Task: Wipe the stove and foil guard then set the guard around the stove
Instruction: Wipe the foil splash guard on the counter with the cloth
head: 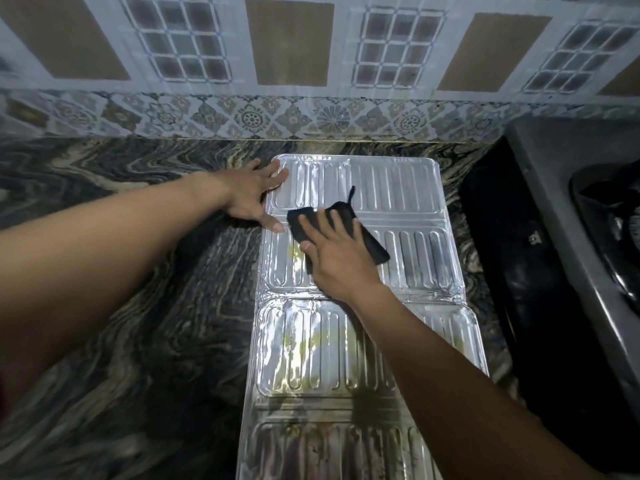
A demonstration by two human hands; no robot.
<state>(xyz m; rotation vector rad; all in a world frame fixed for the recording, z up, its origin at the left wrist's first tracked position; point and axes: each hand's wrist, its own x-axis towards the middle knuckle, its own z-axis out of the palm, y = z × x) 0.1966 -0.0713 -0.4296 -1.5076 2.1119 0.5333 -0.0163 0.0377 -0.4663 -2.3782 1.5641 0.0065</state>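
A: Where's the foil guard (346,344)?

B: Lying flat on the marbled dark desk (145,306), unfolded into ribbed, shiny panels running from near the wall toward the camera. Its nearest panel is cut off by the bottom edge, and the arms cover part of the middle panels.

A: And the hands?

B: The right hand (337,256) presses a black cloth (363,237) flat against the foil, fingers spread open on top; much of the cloth is hidden beneath the palm. A thin loop sticks out from the cloth's far corner. The left hand (254,195) lies open, fingers splayed, steadying the guard's far left corner, half on foil, half on the desk.

A: The stove (571,254)?

B: To the right, dark and mostly cut off by the frame; its burner is blurred. Yellowish smears show on the foil. Patterned tiles (291,43) back the desk.
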